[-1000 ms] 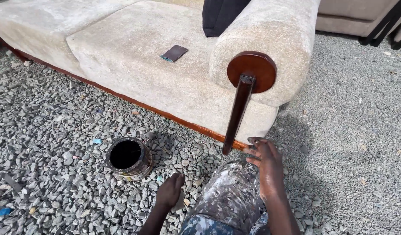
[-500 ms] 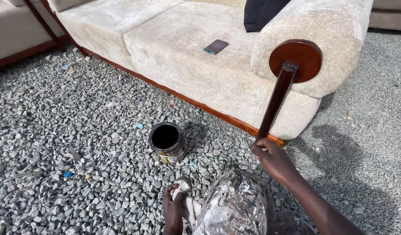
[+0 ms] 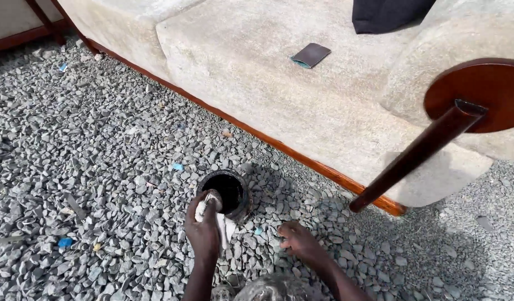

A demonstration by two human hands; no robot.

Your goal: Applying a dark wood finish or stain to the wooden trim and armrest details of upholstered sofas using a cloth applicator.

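Grey gravel (image 3: 84, 167) covers the ground from the left edge across to the right, with a few small blue scraps (image 3: 65, 242) lying among the stones. Near the middle of the view stands a small round tin (image 3: 226, 192), open at the top and dark inside, set upright on the stones a little in front of the sofa's base. The left hand (image 3: 204, 228) is closed around a white cloth (image 3: 220, 220), which is bunched in the fist and hangs partly below it; the hand presses the cloth against the tin's near left rim, at the mouth of the tin. Just right of the tin, the right hand (image 3: 298, 242) rests on the gravel with the fingers spread and bent down onto the stones, holding nothing. Behind both hands runs a beige upholstered sofa (image 3: 257, 83) with a reddish wooden rail (image 3: 279, 147) along its lower edge. On the seat cushion lies a small flat dark wallet-like thing (image 3: 311, 54), and a dark cushion (image 3: 388, 14) sits at the back near the top edge. At the far right, the rolled armrest ends in a round brown wooden disc (image 3: 485, 92), and a slanted dark wooden leg (image 3: 416, 156) runs from that disc down to the sofa's front corner.
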